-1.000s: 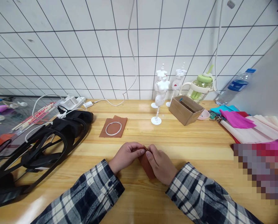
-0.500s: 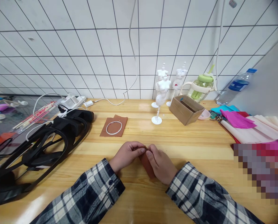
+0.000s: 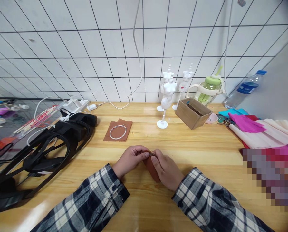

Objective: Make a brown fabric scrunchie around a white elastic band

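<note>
Between my two hands, a small piece of brown fabric [image 3: 151, 167] hangs down above the wooden table. My left hand [image 3: 131, 160] pinches its upper edge with thumb and index finger. Close beside it, my right hand [image 3: 168, 169] grips the same edge, thumb on top. The edge looks gathered or folded at the fingertips, but the detail there is too small to make out. Farther off lies another flat brown fabric piece [image 3: 107, 135], with a thin white ring [image 3: 110, 132] resting on it.
A black strapped device [image 3: 78, 135] lies at left beside a white power strip [image 3: 82, 105]. White mini dress forms [image 3: 168, 88], a cardboard box [image 3: 191, 116], a green-lidded jug [image 3: 208, 91] and a water bottle [image 3: 245, 90] stand at the back. Coloured fabrics [image 3: 276, 133] are piled at right.
The lower end of the brown fabric sits slightly higher than before. Both hands keep their pinch with hardly any movement.
</note>
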Available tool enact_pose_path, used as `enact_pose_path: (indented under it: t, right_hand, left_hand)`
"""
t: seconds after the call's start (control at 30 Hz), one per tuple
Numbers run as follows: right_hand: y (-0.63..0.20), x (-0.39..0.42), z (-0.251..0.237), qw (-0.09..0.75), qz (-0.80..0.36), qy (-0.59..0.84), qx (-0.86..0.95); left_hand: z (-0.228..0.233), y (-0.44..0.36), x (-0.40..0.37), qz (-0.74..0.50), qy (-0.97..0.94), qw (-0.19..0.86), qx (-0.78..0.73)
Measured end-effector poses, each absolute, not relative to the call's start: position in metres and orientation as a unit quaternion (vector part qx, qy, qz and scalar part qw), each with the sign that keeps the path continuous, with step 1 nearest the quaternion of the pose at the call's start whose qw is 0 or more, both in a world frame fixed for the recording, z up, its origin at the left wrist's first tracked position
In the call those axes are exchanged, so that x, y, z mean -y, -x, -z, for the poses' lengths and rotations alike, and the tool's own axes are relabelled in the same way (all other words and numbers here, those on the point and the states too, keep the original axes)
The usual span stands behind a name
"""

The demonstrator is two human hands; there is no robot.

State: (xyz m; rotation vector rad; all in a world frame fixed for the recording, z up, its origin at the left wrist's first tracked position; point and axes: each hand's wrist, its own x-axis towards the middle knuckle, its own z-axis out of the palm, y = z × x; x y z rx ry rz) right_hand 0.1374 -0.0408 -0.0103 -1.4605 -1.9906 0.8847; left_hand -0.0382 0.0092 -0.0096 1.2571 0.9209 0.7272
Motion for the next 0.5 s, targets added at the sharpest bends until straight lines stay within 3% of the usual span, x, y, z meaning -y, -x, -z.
enact_pose_path:
  t: [0.5]
  right_hand:
    - [-0.1373,0.0389,0.0121,0.249,-0.314,0.541,0.740]
  left_hand:
    - [0.0111,0.0390,-0.0096,-0.317,-0.572,0.634,-0.413]
